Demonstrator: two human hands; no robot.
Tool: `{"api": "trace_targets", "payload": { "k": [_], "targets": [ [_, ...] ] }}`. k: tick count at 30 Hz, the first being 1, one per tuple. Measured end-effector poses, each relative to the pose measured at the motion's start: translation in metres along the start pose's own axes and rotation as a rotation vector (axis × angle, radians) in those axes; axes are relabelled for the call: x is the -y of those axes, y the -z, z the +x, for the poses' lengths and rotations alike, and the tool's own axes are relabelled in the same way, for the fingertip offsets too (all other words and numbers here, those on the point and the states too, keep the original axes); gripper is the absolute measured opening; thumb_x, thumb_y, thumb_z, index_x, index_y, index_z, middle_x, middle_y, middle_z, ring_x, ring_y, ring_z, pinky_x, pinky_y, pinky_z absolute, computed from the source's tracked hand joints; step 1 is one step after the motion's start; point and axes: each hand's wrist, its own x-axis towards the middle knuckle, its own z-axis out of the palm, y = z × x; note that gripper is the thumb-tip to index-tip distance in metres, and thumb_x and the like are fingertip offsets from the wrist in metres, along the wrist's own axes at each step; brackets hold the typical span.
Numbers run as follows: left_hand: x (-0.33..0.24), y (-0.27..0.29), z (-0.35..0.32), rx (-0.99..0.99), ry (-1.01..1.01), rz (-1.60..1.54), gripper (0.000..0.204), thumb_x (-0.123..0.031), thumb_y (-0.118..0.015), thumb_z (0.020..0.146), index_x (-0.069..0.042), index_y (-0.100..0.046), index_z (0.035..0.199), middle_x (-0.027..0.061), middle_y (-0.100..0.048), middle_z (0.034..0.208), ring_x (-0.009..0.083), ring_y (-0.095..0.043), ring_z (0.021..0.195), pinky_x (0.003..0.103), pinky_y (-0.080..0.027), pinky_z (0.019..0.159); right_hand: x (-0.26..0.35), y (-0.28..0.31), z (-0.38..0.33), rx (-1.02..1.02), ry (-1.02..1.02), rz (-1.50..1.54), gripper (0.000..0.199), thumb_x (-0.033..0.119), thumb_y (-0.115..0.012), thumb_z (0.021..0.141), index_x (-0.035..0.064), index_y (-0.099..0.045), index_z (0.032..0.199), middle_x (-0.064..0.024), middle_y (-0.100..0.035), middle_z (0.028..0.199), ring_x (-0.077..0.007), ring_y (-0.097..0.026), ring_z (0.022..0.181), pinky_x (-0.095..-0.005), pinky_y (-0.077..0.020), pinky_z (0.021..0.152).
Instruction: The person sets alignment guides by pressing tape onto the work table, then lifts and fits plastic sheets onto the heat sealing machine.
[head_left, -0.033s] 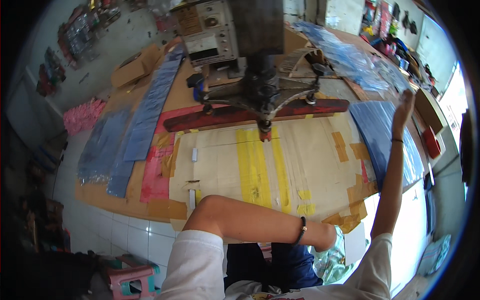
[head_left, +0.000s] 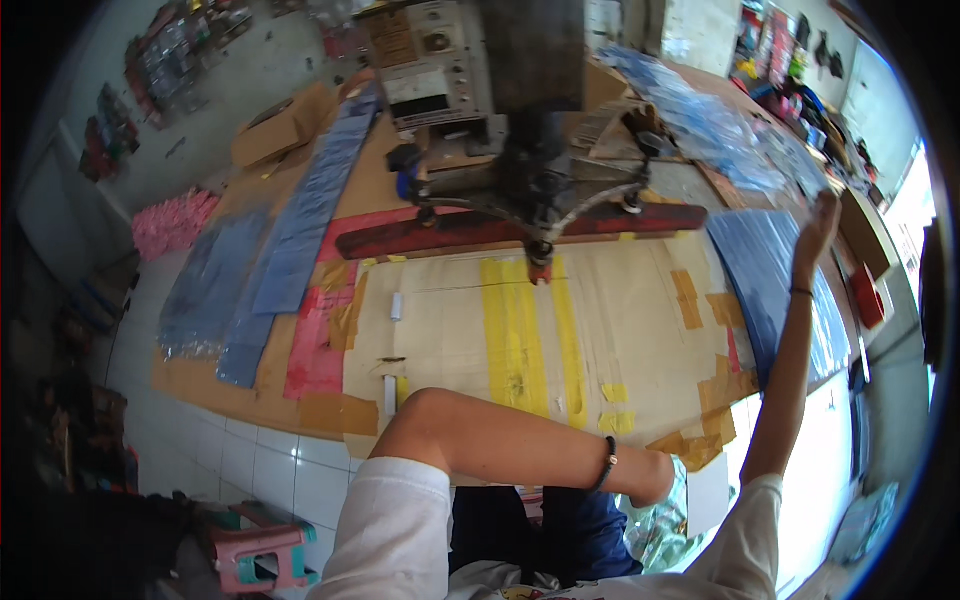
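Observation:
My right hand (head_left: 818, 225) is stretched out to the far right with its fingers spread, at the far end of a stack of blue plastic sheets (head_left: 765, 285). It grips nothing. My left arm lies bent across the near edge of the cardboard-covered table (head_left: 640, 350), a black band on its wrist. My left hand (head_left: 652, 478) curls below the table edge beside a crumpled clear-green plastic bag (head_left: 668, 525). Whether it holds the bag is hidden.
A grey press machine (head_left: 520, 150) with a long red bar (head_left: 500, 230) hangs over the table's far side. Yellow tape strips (head_left: 515, 330) run down the cardboard. More blue sheets (head_left: 290, 240) lie left, a pink bundle (head_left: 165, 222) on the tiled floor, and a pink stool (head_left: 258, 555) near me.

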Motion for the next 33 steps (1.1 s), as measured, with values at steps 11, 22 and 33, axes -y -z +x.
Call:
{"api": "trace_targets", "payload": {
  "k": [11, 22, 33],
  "targets": [
    [0.003, -0.036, 0.047, -0.026, 0.112, -0.085, 0.039, -0.037, -0.078, 0.075, -0.012, -0.078, 0.106, 0.0091, -0.075, 0.111, 0.0272, -0.069, 0.102, 0.039, -0.055, 0.089, 0.045, 0.022, 0.014, -0.140, 0.010, 0.211, 0.024, 0.006, -0.040, 0.105, -0.0050, -0.057, 0.118, -0.0105, -0.059, 0.121, -0.0222, -0.055, 0.116, -0.0383, -0.0426, 0.107],
    [-0.003, -0.022, 0.028, 0.127, 0.054, -0.082, 0.034, -0.029, -0.075, 0.074, -0.012, -0.078, 0.103, 0.0087, -0.074, 0.107, 0.0270, -0.069, 0.098, 0.041, -0.055, 0.086, 0.128, 0.034, 0.008, -0.102, 0.329, 0.052, 0.023, -0.003, -0.040, 0.100, -0.0024, -0.058, 0.114, -0.0143, -0.061, 0.114, -0.0221, -0.058, 0.106, -0.0349, -0.0446, 0.097],
    [-0.007, -0.061, 0.023, -0.236, 0.046, -0.112, 0.016, -0.020, -0.074, 0.062, -0.007, -0.076, 0.072, 0.0118, -0.069, 0.069, 0.0289, -0.068, 0.066, 0.041, -0.054, 0.058, 0.176, 0.007, -0.002, 0.115, 0.414, 0.077, 0.009, -0.002, -0.044, 0.101, 0.0009, -0.053, 0.101, -0.0130, -0.055, 0.099, -0.0231, -0.051, 0.090, -0.0330, -0.0412, 0.084]
  ]
}}
